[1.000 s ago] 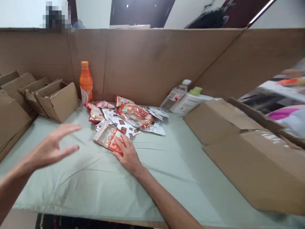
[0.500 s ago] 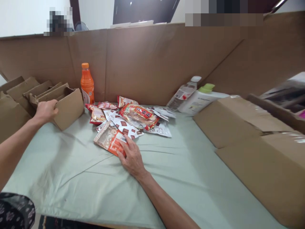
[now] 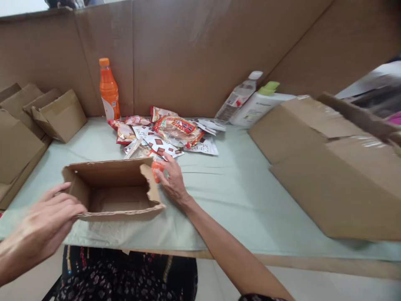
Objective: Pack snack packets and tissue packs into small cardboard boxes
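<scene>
An open, empty cardboard box (image 3: pixel 117 215) is tilted toward me near the table's front. My left hand (image 3: pixel 59 211) grips its left end, fingers over the edge. The box's right end has a torn, wavy rim. Just beyond that end, my right hand (image 3: pixel 172 177) has thumb and fingers closed on the right end of an orange packet (image 3: pixel 157 169); the box hides part of the packet. Behind lies a heap of snack packets: a clear-and-red wrapped snack (image 3: pixel 178 130), white pouches with brown squares (image 3: pixel 159 144) and red-and-cream packets (image 3: pixel 125 133).
An orange drink bottle (image 3: pixel 109 94) stands at the back left. A clear bottle (image 3: pixel 238 100) and a white bottle with green cap (image 3: pixel 258 106) lean at the back right. Cardboard boxes (image 3: pixel 62 117) stand left, larger ones (image 3: pixel 338 188) right. A cardboard wall (image 3: pixel 200 62) runs behind.
My left hand has brought one box from the left row to the front middle, beside the orange packet. My right hand has stayed at the packet. The view has tipped downward.
</scene>
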`<state>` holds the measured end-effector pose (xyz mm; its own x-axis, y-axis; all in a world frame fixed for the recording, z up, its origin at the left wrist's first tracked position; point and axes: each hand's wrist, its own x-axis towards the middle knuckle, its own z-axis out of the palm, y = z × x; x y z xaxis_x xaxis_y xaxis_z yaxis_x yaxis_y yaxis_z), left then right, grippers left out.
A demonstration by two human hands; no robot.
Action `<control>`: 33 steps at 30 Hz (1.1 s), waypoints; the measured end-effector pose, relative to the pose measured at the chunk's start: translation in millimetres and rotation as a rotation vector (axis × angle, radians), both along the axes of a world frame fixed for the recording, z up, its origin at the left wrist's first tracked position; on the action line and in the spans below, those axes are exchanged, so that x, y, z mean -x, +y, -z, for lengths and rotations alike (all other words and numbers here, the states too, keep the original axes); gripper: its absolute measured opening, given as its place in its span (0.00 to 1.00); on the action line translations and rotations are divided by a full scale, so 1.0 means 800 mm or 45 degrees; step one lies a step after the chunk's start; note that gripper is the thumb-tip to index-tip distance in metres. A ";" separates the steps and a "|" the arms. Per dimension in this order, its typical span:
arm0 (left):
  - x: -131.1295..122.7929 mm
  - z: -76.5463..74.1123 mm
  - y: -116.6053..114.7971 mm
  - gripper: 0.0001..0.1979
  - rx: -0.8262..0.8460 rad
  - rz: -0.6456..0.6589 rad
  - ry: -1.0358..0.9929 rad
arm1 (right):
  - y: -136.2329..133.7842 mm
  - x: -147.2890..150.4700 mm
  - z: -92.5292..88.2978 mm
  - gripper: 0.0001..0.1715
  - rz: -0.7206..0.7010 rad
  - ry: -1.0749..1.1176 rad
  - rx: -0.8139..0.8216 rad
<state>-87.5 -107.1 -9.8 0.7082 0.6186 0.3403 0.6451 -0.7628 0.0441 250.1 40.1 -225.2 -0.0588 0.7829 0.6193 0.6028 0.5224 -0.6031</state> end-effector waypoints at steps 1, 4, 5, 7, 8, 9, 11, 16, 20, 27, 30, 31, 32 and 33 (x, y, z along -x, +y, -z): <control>-0.021 0.003 0.005 0.13 -0.019 0.012 0.015 | 0.000 -0.004 -0.001 0.19 -0.002 0.006 -0.001; -0.067 0.020 0.022 0.13 -0.129 0.016 -0.057 | 0.001 -0.026 -0.004 0.19 0.011 -0.027 0.023; -0.077 0.027 0.026 0.13 -0.157 0.029 -0.093 | 0.002 -0.037 -0.004 0.19 0.029 -0.051 0.037; -0.087 0.039 0.033 0.14 -0.173 0.063 -0.143 | 0.005 -0.063 -0.004 0.18 0.094 -0.106 0.067; -0.089 0.043 0.035 0.15 -0.175 0.081 -0.158 | 0.007 -0.076 -0.005 0.18 0.140 -0.134 0.080; -0.089 0.046 0.036 0.15 -0.174 0.094 -0.160 | 0.011 -0.090 -0.006 0.18 0.187 -0.167 0.097; -0.086 0.049 0.036 0.16 -0.202 0.082 -0.154 | 0.021 -0.117 -0.008 0.20 0.286 -0.242 0.139; -0.082 0.055 0.028 0.17 -0.280 -0.064 -0.276 | 0.070 -0.151 -0.015 0.40 0.445 -0.437 0.248; -0.090 0.060 0.026 0.16 -0.285 -0.036 -0.343 | 0.121 -0.141 -0.015 0.41 0.427 -0.545 0.267; -0.094 0.055 0.030 0.17 -0.216 -0.010 -0.370 | 0.167 -0.134 -0.014 0.19 0.391 -0.413 0.174; -0.092 0.055 0.030 0.17 -0.221 0.012 -0.336 | 0.162 -0.148 -0.032 0.17 0.394 -0.363 0.157; -0.092 0.056 0.030 0.17 -0.227 0.015 -0.339 | 0.158 -0.153 -0.040 0.16 0.400 -0.341 0.142; -0.093 0.057 0.030 0.17 -0.235 0.015 -0.350 | 0.152 -0.159 -0.050 0.16 0.408 -0.319 0.124; -0.093 0.058 0.031 0.17 -0.246 0.011 -0.366 | 0.146 -0.165 -0.061 0.16 0.414 -0.295 0.107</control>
<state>-13.1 -82.7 -56.4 0.5713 0.5178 0.6369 0.6208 -0.7802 0.0774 382.0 156.9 -176.6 0.0701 0.8307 0.5522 0.8533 0.2368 -0.4646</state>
